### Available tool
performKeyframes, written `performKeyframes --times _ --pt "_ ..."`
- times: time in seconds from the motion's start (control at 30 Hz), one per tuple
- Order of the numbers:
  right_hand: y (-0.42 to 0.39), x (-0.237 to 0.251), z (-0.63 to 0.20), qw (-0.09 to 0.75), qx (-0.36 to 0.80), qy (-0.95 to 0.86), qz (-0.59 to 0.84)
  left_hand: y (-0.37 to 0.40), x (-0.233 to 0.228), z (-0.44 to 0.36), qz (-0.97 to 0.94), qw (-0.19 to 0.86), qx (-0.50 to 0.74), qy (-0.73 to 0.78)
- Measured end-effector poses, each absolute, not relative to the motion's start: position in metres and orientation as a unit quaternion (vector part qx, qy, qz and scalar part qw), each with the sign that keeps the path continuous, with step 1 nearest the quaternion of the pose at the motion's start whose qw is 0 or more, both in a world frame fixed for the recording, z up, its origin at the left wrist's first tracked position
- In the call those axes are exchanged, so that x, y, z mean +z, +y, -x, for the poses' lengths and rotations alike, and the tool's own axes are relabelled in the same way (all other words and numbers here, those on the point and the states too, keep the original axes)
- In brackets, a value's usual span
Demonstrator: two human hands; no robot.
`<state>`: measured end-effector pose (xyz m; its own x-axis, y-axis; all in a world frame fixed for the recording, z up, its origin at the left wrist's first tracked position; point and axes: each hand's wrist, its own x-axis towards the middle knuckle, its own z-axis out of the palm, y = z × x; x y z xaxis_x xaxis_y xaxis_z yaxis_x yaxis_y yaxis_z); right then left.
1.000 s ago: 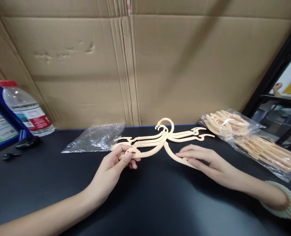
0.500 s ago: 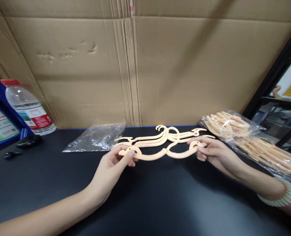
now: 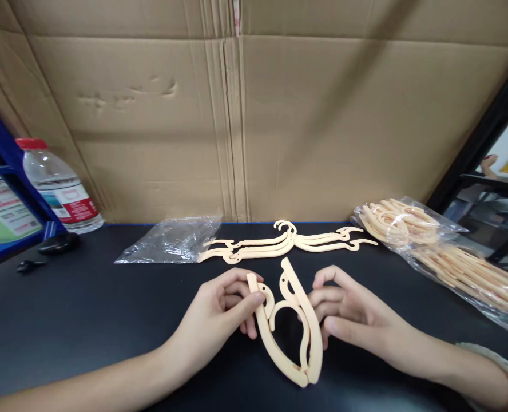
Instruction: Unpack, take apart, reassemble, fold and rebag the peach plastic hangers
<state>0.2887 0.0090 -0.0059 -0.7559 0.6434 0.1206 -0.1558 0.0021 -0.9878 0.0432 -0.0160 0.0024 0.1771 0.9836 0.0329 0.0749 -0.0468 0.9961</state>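
A folding clothes hanger, cream-coloured and folded into a narrow V, is tilted above the black table with its hinge toward me. Its curved hook lies between the two folded arms. My left hand pinches the end of the left arm between thumb and fingers. Beside the right arm is my right hand, its thumb apart from the hanger and its index finger raised. Some of its fingertips reach behind that arm, partly hidden. Farther back, several unfolded hangers lie flat, nested together, hooks toward the cardboard.
An empty-looking clear plastic bag lies at the back left. Bagged hangers rest at the right. A water bottle, a black object and a blue rack stand left. Cardboard walls off the back.
The hanger went from spread wide to folded into a V, and came nearer to me. My hands moved closer together, and my right thumb came off the hanger's arm.
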Motion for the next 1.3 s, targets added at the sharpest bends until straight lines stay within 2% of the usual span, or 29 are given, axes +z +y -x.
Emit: performKeyframes --times 0.17,0.33,0.5,0.7,0.83,0.93,1.1,1.3 --pt "0.004 0.003 -0.293 0.227 0.637 -0.704 0.216 -0.016 0.002 -0.043 -0.549 0.515 0.484 0.446" --pt "0.005 0.003 -0.295 0.238 0.6 -0.727 0.233 -0.017 -0.002 -0.04 -0.559 0.517 0.497 0.416" --pt "0.005 0.004 -0.294 0.25 0.576 -0.737 0.252 -0.023 0.001 -0.041 -0.665 0.444 0.434 0.414" --pt "0.002 0.0 -0.296 0.246 0.559 -0.759 0.227 -0.025 0.002 -0.042 -0.695 0.49 0.369 0.376" --pt "0.002 0.003 -0.297 0.261 0.531 -0.775 0.223 -0.022 0.001 -0.042 -0.672 0.501 0.377 0.394" --pt "0.002 0.007 -0.298 0.258 0.469 -0.81 0.238 -0.021 0.001 -0.042 -0.666 0.495 0.385 0.404" --pt "-0.001 0.006 -0.301 0.187 0.301 -0.907 0.226 -0.027 0.001 -0.04 -0.735 0.421 0.339 0.409" --pt "0.012 -0.004 -0.304 0.214 0.181 -0.904 0.322 -0.027 -0.008 -0.037 -0.734 0.305 0.339 0.504"
